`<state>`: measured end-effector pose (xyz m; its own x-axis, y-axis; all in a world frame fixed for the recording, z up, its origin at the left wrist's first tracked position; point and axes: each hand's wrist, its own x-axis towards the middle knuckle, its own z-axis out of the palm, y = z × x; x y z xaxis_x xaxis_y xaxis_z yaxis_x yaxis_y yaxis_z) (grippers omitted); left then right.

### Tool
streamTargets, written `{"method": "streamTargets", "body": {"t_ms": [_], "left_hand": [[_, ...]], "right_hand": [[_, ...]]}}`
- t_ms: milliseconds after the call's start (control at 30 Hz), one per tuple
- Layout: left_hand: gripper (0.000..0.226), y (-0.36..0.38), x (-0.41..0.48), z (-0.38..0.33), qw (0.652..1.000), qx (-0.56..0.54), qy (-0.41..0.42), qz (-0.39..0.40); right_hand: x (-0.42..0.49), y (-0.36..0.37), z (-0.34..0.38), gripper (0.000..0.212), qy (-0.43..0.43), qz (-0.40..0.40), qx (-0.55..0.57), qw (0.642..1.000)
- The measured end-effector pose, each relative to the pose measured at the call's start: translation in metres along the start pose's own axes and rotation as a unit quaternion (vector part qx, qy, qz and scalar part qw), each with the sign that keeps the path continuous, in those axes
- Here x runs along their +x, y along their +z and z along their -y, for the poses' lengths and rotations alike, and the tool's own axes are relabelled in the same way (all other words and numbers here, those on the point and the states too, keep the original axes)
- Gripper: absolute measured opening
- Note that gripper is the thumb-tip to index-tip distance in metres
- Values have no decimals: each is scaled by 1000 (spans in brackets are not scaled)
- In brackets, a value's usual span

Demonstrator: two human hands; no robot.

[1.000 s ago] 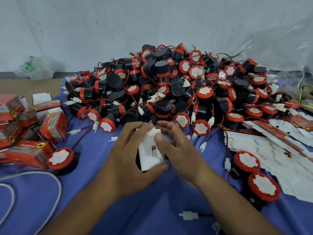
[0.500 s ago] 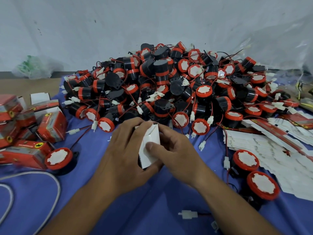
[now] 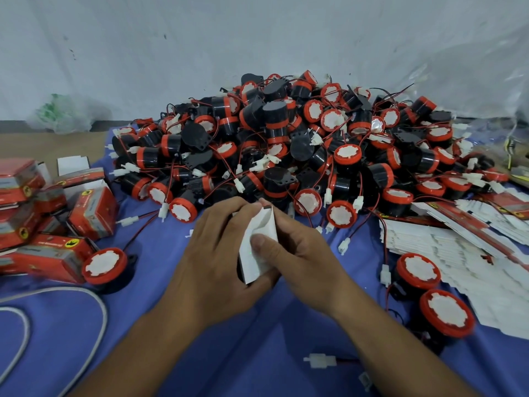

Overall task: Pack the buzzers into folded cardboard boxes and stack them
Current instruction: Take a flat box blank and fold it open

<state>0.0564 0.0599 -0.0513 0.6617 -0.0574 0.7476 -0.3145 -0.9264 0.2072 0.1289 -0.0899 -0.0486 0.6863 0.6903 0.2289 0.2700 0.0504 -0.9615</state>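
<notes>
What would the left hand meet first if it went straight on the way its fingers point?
Likely the near edge of the pile of black-and-red round plastic buzzers, just beyond the fingertips of the left hand, which grips the white folded cardboard box. Depth is unclear.

bench [image 3: 177,356] | buzzer pile [image 3: 300,144] upper centre, behind the hands | left hand [image 3: 211,270] and right hand [image 3: 303,259] centre frame, held box [image 3: 249,267] between them | folded boxes [image 3: 51,222] at left edge, lone buzzer [image 3: 104,266] just right of them | flat box blanks [image 3: 458,253] at right edge, pair of buzzers [image 3: 418,270] before them | cable [image 3: 96,316] lower left | loose connector [image 3: 319,361] lower centre
</notes>
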Motion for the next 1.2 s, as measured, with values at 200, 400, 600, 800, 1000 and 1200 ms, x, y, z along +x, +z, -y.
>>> {"method": "streamTargets", "body": {"t_ms": [200,400,600,800,1000,1200], "left_hand": [[69,-2,1,1,999,-35,-4,-16],[73,1,0,0,999,-35,10,-15],[76,-2,1,-1,999,-20,23,-21],[79,3,0,-3,1000,-24,18,6],[88,-5,-8,22,985,-89,-5,147],[55,-7,-6,32,984,87,40,151]], "right_hand": [[-1,3,1,68,3,45,25,999],[-3,9,5,70,-13,29,-3,999],[-1,1,7,59,-9,44,38,998],[2,-1,-1,70,16,-16,42,999],[5,-18,-5,66,-130,7,-397,909],[8,-13,-8,52,-121,43,-564,816]]}}
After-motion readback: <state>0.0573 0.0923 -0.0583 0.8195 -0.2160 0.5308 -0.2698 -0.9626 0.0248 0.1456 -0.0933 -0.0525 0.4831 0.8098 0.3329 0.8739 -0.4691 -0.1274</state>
